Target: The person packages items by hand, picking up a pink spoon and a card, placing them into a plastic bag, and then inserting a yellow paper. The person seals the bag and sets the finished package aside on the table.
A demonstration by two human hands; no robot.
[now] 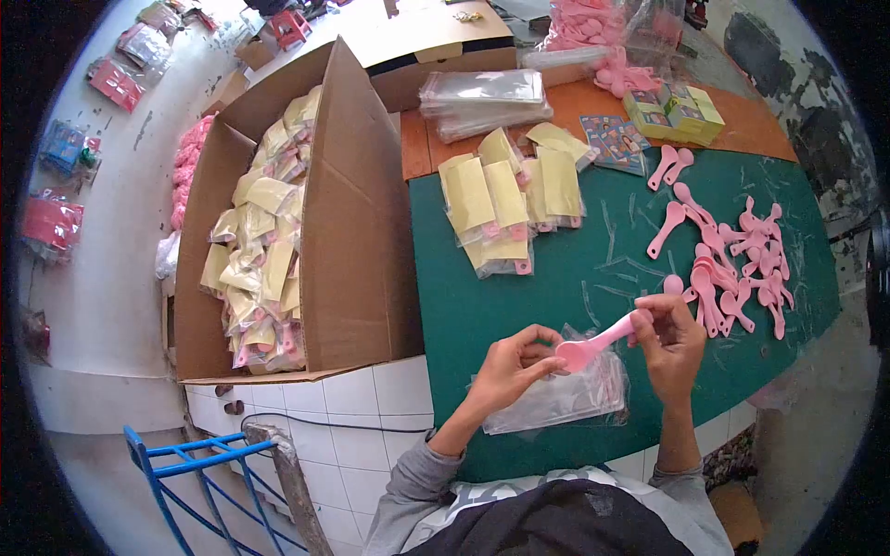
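Between my two hands is a pink plastic spoon (601, 340), raised over the table and slanting up to the right. My left hand (516, 368) pinches it by the bowl, while my right hand (671, 345) grips the handle end. Below them lies a stack of clear plastic bags (556, 408) near the table's front edge. To the right of my right hand, many loose pink spoons (723, 278) are heaped on the green tabletop (501, 324). Filled packets with pale yellow cards (505, 195) are piled beyond my left hand.
A tall cardboard box (357, 232) full of similar packets stands left of the table. More clear bags (482, 97), yellow card stacks (672, 116) and bagged pink pieces (584, 23) are at the back. A blue metal frame (199, 459) stands at lower left.
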